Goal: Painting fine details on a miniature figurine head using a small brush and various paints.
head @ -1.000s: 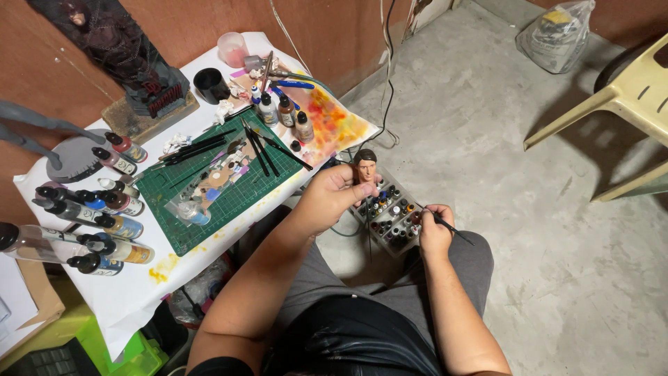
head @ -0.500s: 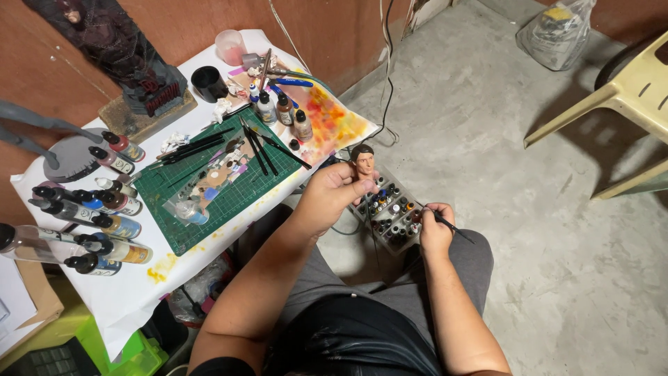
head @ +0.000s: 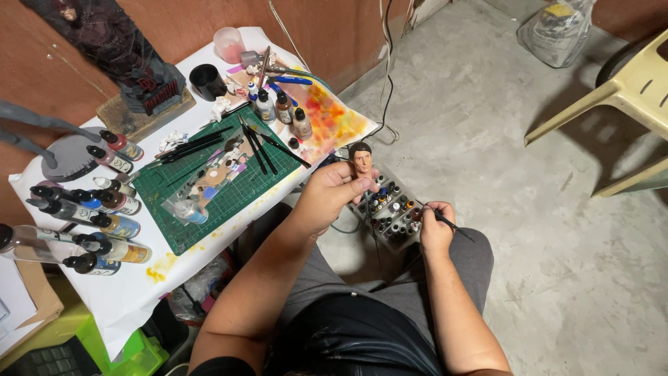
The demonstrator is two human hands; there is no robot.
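My left hand (head: 332, 194) grips a small painted figure head (head: 360, 160) with dark hair, held upright above my lap. My right hand (head: 436, 228) pinches a thin dark paintbrush (head: 451, 224), its tip down at a clear tray of small paint pots (head: 390, 209) that rests on my right knee. The two hands are a short way apart, with the paint tray between and below them.
A white-covered table (head: 132, 292) at left carries a green cutting mat (head: 209, 184), several brushes (head: 268, 143), dropper paint bottles (head: 104, 223), a black cup (head: 207, 81) and a dark statue (head: 118, 49). A pale plastic chair (head: 626, 90) stands on the concrete floor at right.
My left hand has tilted the figure head slightly; the right hand with the brush stays at the paint tray. The view has shifted a little.
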